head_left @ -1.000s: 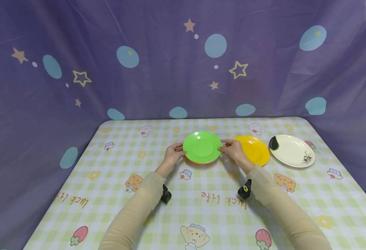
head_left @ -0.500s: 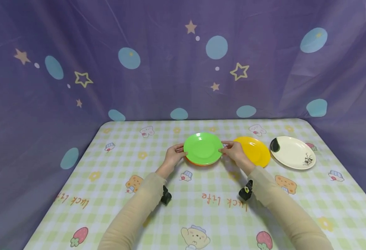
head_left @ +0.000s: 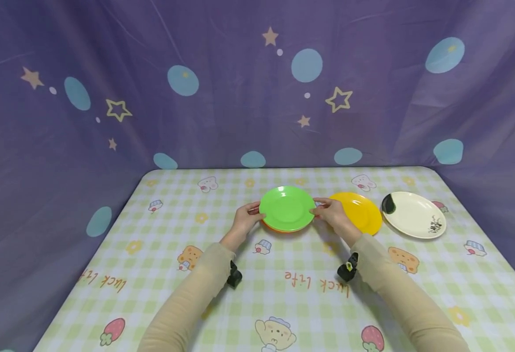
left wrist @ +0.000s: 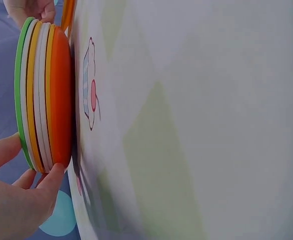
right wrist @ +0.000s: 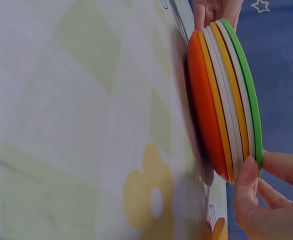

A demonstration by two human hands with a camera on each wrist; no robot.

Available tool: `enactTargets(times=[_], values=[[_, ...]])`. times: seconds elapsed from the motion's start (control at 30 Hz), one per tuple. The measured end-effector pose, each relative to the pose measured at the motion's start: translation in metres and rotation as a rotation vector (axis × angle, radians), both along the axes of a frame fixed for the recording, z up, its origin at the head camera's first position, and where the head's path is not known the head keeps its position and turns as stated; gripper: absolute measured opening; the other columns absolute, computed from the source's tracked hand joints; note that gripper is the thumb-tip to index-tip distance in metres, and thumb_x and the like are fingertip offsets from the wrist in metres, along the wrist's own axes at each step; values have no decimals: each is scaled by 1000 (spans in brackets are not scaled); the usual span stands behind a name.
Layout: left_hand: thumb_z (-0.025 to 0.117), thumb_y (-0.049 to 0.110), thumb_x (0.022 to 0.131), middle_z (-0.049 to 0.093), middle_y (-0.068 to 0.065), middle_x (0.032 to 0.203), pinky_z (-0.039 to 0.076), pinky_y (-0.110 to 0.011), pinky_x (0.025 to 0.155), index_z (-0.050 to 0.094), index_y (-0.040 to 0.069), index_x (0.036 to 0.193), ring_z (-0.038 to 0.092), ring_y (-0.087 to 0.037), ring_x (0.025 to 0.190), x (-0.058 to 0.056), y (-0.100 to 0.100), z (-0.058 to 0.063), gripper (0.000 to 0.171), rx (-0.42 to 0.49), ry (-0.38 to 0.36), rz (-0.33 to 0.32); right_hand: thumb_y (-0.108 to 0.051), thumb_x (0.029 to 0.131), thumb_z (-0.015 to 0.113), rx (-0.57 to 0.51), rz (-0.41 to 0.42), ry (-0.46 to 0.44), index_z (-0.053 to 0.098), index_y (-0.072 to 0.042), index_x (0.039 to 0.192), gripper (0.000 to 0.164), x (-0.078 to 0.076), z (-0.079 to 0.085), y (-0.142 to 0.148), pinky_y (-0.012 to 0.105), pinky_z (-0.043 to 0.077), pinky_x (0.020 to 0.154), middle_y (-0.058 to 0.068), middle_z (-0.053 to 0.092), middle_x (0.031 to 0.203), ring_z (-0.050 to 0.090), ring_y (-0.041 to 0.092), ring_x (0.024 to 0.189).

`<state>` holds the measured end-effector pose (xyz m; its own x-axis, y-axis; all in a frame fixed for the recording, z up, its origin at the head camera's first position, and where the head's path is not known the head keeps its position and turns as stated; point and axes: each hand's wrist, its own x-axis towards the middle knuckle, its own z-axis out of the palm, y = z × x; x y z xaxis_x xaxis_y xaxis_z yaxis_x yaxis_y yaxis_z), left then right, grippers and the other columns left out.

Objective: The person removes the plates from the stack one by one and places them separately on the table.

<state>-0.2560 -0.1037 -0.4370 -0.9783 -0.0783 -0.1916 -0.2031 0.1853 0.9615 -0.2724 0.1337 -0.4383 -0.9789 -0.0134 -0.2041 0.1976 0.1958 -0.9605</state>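
Observation:
A stack of several plates (left wrist: pixel 42 95) stands between the two hands near the middle of the table. On top is a green plate (head_left: pixel 287 209); an orange plate (right wrist: pixel 201 100) forms the bottom, with white and yellow rims layered between. My left hand (head_left: pixel 245 221) grips the stack's left edge, one digit at the green rim and another low by the orange plate. At the opposite edge my right hand (head_left: pixel 333 215) pinches the rims with thumb and fingers. Both wrist views show the stack's side close over the tablecloth.
Right of the stack lies a yellow plate (head_left: pixel 365 215), partly behind the right hand. Farther right is a cream oval plate (head_left: pixel 411 215) with dark decoration. A checked cloth (head_left: pixel 257 288) covers the table, and a purple curtain (head_left: pixel 231 122) hangs behind it.

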Motion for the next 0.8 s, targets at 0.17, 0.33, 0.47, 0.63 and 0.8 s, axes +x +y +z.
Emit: enactTargets(times=[0.17,0.33,0.47,0.63,0.8], values=[[61,-1,77,55,-17,115,47,-27,87,49,-1,122,52,-25,106,1,0,-2,46,-16,10,-4,2,77,61,-2,7,-17,47,5,123,48,1,1,1,20,52,62,5,54,74,55,7,57],[62,0,77,55,-16,114,47,-27,87,49,0,122,52,-24,105,0,1,-2,47,-25,8,-7,0,78,60,10,17,-25,47,3,124,48,3,4,3,24,53,66,4,56,72,56,9,59],[62,0,77,55,-17,114,47,-27,86,49,-1,123,52,-25,104,-1,1,-1,47,-21,10,-14,-1,78,60,-4,8,-43,47,2,124,48,1,4,4,25,53,67,5,56,73,57,9,59],[62,0,77,55,-16,114,47,-27,86,49,0,123,52,-25,104,-2,1,0,48,-21,2,-8,0,78,60,-44,4,-47,47,3,125,49,1,5,4,26,54,67,6,55,75,57,9,58],[63,0,77,55,-16,115,47,-27,86,49,0,123,52,-25,104,-2,1,0,48,-20,-3,-4,-1,78,61,-57,-1,-59,47,2,125,49,2,5,5,24,53,66,4,54,70,56,9,58]])
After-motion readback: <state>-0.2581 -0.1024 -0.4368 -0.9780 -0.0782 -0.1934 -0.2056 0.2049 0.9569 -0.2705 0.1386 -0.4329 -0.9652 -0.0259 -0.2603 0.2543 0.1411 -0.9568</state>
